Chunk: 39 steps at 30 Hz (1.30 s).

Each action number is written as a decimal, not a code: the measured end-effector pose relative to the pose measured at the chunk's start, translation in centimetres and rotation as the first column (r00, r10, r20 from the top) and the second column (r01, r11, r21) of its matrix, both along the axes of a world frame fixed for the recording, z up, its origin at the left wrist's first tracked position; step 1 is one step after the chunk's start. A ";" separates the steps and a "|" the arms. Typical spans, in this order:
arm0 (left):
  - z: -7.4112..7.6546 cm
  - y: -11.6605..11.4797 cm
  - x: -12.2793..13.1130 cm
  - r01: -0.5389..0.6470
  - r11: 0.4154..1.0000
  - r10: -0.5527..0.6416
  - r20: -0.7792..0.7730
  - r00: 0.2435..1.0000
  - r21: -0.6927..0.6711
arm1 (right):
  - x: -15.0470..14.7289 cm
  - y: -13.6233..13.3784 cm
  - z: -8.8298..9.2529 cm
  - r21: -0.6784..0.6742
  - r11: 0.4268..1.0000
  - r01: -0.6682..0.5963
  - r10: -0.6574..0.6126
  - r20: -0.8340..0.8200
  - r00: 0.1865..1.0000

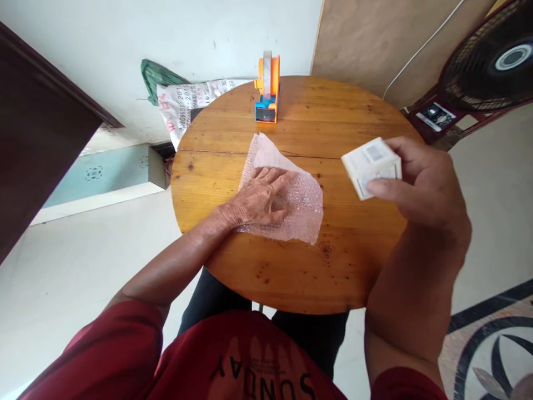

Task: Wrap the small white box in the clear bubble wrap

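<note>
My left hand lies flat, fingers stretched out, on a sheet of clear bubble wrap spread in the middle of a round wooden table. One corner of the sheet is folded up at its far end. My right hand is raised above the table's right edge and grips a small white box with a printed label, held between thumb and fingers.
An orange and blue tape dispenser stands at the table's far edge. Behind it a printed sack and a green bag lean on the wall. A standing fan is at the far right. A dark door is at left.
</note>
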<state>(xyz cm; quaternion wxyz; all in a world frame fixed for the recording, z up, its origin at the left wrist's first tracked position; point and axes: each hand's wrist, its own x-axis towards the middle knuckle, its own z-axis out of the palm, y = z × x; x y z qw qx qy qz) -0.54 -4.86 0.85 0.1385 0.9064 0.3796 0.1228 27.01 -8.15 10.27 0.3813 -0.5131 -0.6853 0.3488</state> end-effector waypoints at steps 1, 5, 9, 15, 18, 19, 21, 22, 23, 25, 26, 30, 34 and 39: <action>0.0 0.1 0.0 0.020 1.000 -0.020 0.021 1.000 0.024 | -0.9 -0.5 0.3 -0.043 0.996 -0.082 0.080 -0.056 0.995; 0.3 0.4 -0.1 0.031 0.999 -0.031 0.013 0.999 -0.010 | -5.4 -1.3 0.2 -0.225 0.868 -0.442 0.420 -0.139 0.897; 0.1 0.6 -0.1 0.007 0.998 -0.009 -0.035 0.999 -0.057 | -7.9 -0.1 -2.1 -0.238 0.801 -0.550 0.558 -0.039 0.829; 0.0 0.5 -0.3 0.019 0.998 -0.014 0.085 0.996 -0.060 | -6.0 2.6 -5.0 -0.246 0.922 -0.297 0.310 0.013 0.951; 0.4 0.7 -0.9 0.031 0.989 -0.005 0.177 0.984 -0.147 | -5.2 3.3 -5.5 -0.259 0.942 -0.212 0.226 0.024 0.974; 0.5 0.7 -1.1 0.010 0.983 0.030 0.217 0.976 -0.181 | -5.2 3.5 -5.7 -0.245 0.949 -0.199 0.215 0.039 0.976; 0.3 1.0 -1.6 -0.048 0.970 0.122 0.306 0.944 -0.238 | -5.3 3.5 -5.9 -0.195 0.967 -0.163 0.185 0.099 0.978; 0.2 1.1 -1.7 -0.067 0.964 0.157 0.348 0.924 -0.259 | -5.5 3.4 -6.0 -0.163 0.977 -0.135 0.158 0.140 0.977; -0.1 1.3 -1.8 -0.075 0.959 0.181 0.385 0.905 -0.275 | -5.8 3.3 -6.1 -0.130 0.986 -0.106 0.130 0.186 0.974; -0.7 1.6 -1.9 -0.062 0.953 0.192 0.433 0.881 -0.295 | -6.6 3.0 -6.3 -0.061 0.996 -0.072 0.086 0.279 0.956; -1.0 1.7 -1.9 -0.048 0.953 0.185 0.451 0.873 -0.298 | -7.0 2.8 -6.4 -0.027 0.997 -0.074 0.078 0.322 0.943; -1.7 2.1 -1.7 0.013 0.947 0.168 0.529 0.832 -0.321 | -8.1 2.4 -6.7 0.015 0.987 -0.161 0.131 0.514 0.848; -1.8 2.1 -1.5 0.048 0.929 0.191 0.587 0.786 -0.366 | -7.9 2.6 -6.8 0.026 0.977 -0.214 0.166 0.544 0.822; -0.5 1.9 -1.1 0.055 0.940 0.175 0.614 0.769 -0.337 | -7.6 2.5 -6.6 -0.004 0.985 -0.171 0.146 0.537 0.831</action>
